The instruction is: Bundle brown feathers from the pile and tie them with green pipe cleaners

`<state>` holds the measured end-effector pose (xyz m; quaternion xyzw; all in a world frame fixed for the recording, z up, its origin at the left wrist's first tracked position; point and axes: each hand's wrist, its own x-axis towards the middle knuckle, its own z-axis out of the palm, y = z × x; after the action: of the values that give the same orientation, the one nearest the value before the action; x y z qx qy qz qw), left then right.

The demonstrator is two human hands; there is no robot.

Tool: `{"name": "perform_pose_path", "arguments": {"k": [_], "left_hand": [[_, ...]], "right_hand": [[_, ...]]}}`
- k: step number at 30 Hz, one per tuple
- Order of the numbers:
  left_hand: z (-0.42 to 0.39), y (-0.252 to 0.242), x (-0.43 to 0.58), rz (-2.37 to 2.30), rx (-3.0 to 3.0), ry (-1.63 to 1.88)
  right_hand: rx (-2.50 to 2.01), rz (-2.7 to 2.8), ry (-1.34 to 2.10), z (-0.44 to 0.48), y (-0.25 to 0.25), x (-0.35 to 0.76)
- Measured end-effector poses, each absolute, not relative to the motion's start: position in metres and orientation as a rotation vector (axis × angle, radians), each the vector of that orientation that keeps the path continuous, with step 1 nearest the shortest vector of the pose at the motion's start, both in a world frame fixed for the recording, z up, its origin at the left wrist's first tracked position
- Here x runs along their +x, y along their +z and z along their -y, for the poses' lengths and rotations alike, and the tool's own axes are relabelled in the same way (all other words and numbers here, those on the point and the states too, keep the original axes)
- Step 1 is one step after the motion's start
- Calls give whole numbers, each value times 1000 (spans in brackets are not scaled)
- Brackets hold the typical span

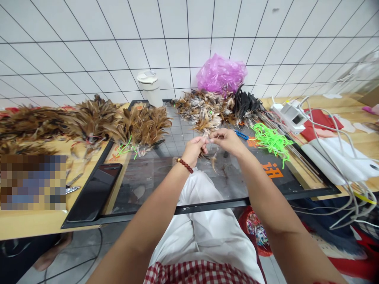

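Head view: your left hand point(193, 150) is narrowed, seemingly on a small feather tuft point(205, 134), mid-surface point(231, 181). Your right hand point(227, 141) meets it, fingertips pinched; cannot tell whether anything fine lies between them.

Risk (judged): a slack pinch could let wisps slip out; a rightward sweep might snag the green strings point(271, 142) or nudge the blue-handled tool point(241, 135).

Edges: the black frame point(213, 206) runs beneath your forearms; the phone point(99, 193) lies near its left front corner. The feather pile point(204, 108) limits forward reach; more room leftward, toward the phone.
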<state>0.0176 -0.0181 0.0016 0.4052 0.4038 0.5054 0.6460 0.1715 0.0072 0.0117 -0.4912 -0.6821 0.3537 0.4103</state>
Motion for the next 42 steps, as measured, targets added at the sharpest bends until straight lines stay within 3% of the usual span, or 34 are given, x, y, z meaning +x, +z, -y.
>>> {"name": "perform_pose_path", "arguments": {"k": [2,8,12,19,25,42], "left_hand": [[17,0,17,-923,895,1169],[15,0,15,-924,832,1193],[16,2,15,-920,790,1191],[14,1,20,-1142,871,1302],[17,2,21,-1198,991,1192],[24,8,20,-1095,1134,1137]], "right_hand": [[-1395,1871,769,-11,10,188],[-1404,2268,843,-14,7,205],[-1444,2396,638,-13,7,198],[-1210,2239,486,-1,20,182],[-1012,2088,434,3,20,174],[-972,1898,271,8,19,168]]}}
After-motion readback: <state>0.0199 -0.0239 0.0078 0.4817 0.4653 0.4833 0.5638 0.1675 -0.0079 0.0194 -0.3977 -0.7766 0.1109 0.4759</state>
